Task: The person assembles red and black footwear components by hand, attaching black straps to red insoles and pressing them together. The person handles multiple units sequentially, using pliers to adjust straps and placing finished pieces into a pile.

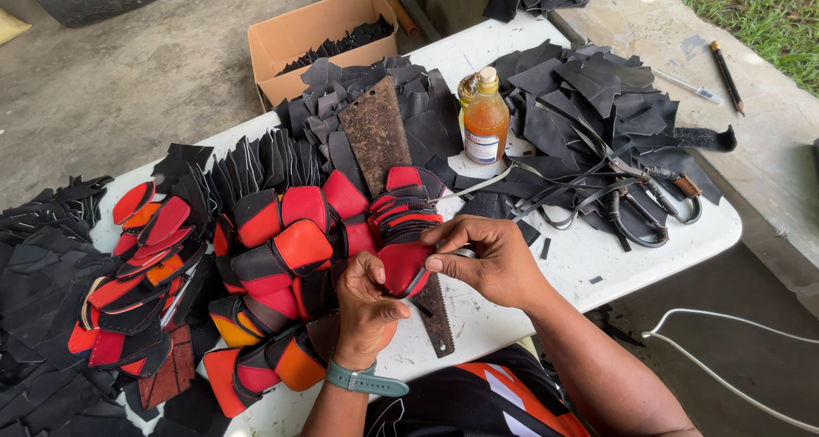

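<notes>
Both hands meet over the front edge of a white table (597,258). My left hand (365,311), with a green watch band at the wrist, pinches the lower edge of a small red leather piece (401,265). My right hand (488,262) grips the same piece from the right, thumb and fingers closed on its edge; something thin and pale shows between the fingers. Under the hands lies a long rusty saw blade (380,138) running from the table's middle toward me. Stacks of red, orange and black cut pieces (273,258) fan out just left of the hands.
A bottle of amber liquid (486,120) stands behind the hands. Black leather offcuts (589,96) and large scissors (653,207) lie at the right. A cardboard box (316,36) sits beyond the table. A pencil (727,77) rests on the concrete ledge. A white cord (725,335) hangs at right.
</notes>
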